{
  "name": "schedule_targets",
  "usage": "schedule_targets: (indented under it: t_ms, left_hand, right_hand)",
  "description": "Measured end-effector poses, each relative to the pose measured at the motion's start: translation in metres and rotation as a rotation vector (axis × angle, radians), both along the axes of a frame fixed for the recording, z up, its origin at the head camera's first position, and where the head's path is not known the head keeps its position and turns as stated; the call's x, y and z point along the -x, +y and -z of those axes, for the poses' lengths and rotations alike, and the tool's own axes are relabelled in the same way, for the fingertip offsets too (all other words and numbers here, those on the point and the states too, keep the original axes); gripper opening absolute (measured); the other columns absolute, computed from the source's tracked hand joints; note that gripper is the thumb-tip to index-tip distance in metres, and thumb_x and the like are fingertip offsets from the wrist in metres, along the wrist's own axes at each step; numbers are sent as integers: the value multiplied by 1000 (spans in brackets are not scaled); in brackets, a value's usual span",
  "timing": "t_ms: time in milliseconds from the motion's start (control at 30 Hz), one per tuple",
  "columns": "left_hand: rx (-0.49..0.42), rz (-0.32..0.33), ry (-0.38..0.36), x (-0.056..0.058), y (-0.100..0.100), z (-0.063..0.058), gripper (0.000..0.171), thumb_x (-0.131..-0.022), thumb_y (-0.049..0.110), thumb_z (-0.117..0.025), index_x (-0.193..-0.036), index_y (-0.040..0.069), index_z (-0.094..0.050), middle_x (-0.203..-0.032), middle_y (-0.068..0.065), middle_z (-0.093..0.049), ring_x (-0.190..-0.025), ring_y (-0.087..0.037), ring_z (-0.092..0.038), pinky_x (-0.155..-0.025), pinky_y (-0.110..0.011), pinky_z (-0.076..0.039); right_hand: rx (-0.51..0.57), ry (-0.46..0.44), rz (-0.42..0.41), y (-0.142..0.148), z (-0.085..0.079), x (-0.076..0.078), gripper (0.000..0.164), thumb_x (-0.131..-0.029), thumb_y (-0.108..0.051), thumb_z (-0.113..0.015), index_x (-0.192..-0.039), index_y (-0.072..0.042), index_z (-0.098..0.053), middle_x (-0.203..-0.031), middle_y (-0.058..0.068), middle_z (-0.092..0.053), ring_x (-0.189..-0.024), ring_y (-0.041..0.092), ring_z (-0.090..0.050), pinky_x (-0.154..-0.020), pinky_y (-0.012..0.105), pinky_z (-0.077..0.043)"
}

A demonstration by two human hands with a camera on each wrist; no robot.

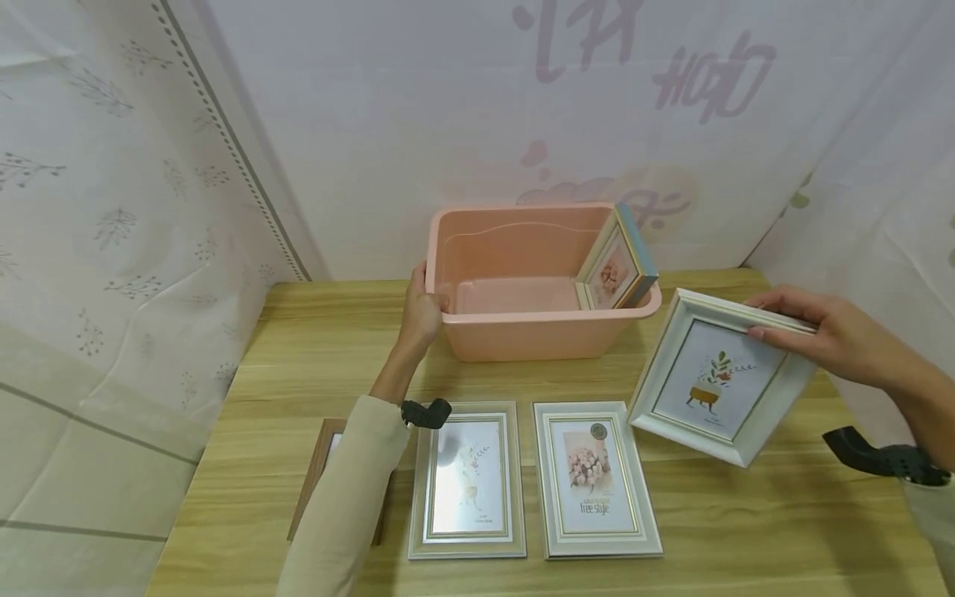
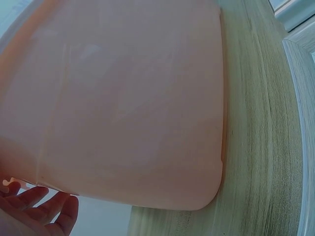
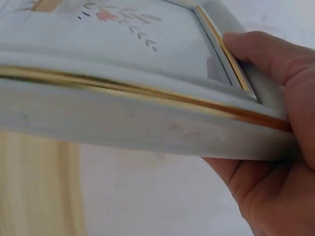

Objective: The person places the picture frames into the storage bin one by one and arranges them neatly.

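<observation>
My left hand (image 1: 423,311) grips the left rim of a pink plastic bin (image 1: 515,340), thumb over the edge; in the left wrist view its fingers (image 2: 59,212) curl at the bin's outer wall (image 2: 138,108). Inside the bin, at its right end, picture frames (image 1: 613,269) lean upright, one with a pink flower print, one edged in blue. My right hand (image 1: 846,336) pinches a white picture frame (image 1: 716,381) with a potted-plant print by its right upper side, tilted above the table. The right wrist view shows the thumb (image 3: 246,46) on its front and gold trim along the border (image 3: 123,91).
Two light frames lie flat on the wooden table (image 1: 328,348): a silver-gold one (image 1: 466,481) and a white one with flowers (image 1: 597,481). A brown frame (image 1: 317,464) is partly hidden under my left sleeve. A printed cloth (image 1: 358,149) hangs behind the bin.
</observation>
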State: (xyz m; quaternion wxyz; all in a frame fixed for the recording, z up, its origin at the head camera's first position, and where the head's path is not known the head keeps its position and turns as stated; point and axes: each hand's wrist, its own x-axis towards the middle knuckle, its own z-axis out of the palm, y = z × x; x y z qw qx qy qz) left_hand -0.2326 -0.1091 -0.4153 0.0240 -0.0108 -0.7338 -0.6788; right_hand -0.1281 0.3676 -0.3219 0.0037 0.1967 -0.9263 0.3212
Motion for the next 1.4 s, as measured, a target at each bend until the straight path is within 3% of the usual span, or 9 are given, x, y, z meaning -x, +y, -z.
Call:
schedule_targets:
  t_ms: [233, 467, 567, 800, 967, 1167, 1300, 1400]
  left_hand:
    - [4, -2, 2, -1, 1, -2, 80, -76, -9, -39, -154, 0, -23, -151, -26, -35, -129, -44, -38, -106, -48, -32]
    - [18, -8, -2, -1, 1, -2, 79, -77, -9, -40, -153, 0, -24, -151, -25, -36, -126, -37, -40, -106, -46, -32]
    - [21, -5, -3, -1, 1, -3, 78, -77, -9, -40, -153, -1, -24, -151, -25, -35, -124, -31, -40, -107, -45, -32]
    - [27, -13, -18, 0, 0, -2, 78, -77, -8, -40, -154, 1, -24, -152, -24, -35, -124, -31, -41, -106, -45, -33]
    - [23, -12, -22, -1, 0, -3, 79, -76, -8, -40, -154, 2, -24, -152, -22, -36, -122, -29, -41, -104, -44, -33]
    - [18, -11, -24, -1, -1, -2, 80, -76, -8, -40, -154, 2, -24, -151, -23, -36, -126, -35, -40, -103, -44, -33]
    - [16, -9, -21, 0, 0, -2, 81, -75, -9, -40, -154, 1, -23, -151, -22, -36, -129, -41, -38, -103, -43, -32]
    - [14, -8, -10, 0, 1, -2, 79, -77, -9, -39, -153, 1, -25, -151, -24, -36, -130, -42, -38, -105, -45, -32]
  right_hand:
    - [20, 52, 13, -14, -22, 2, 31, -90, 6, -63, -118, -7, -61, -80, -12, -69, -58, 8, -65, -48, 22, -49]
    - [-8, 174, -1, -27, -44, 2, 57, -91, 9, -59, -145, -9, -48, -96, -28, -62, -65, 0, -65, -49, 19, -50]
    - [4, 231, -19, -33, -52, 4, 63, -91, 11, -57, -149, -9, -44, -103, -32, -58, -68, -5, -64, -50, 17, -50]
    - [37, 342, -70, -46, -68, 12, 60, -90, 15, -55, -146, -4, -48, -107, -28, -57, -70, -11, -63, -50, 15, -50]
    - [62, 401, -90, -54, -78, 19, 51, -91, 15, -54, -139, -1, -55, -115, -27, -58, -61, -10, -59, -43, 15, -41]
    - [107, 387, -1, -68, -84, 24, 48, -95, 8, -53, -140, -10, -58, -113, -32, -57, -33, 1, -35, -34, 22, -25]
    - [160, 338, 75, -78, -90, 28, 48, -96, 1, -53, -141, -16, -57, -116, -24, -60, -40, 0, -42, -33, 25, -24]
    - [242, 266, 131, -86, -94, 32, 47, -97, -3, -53, -141, -20, -56, -127, -3, -64, -57, -2, -57, -36, 20, -32]
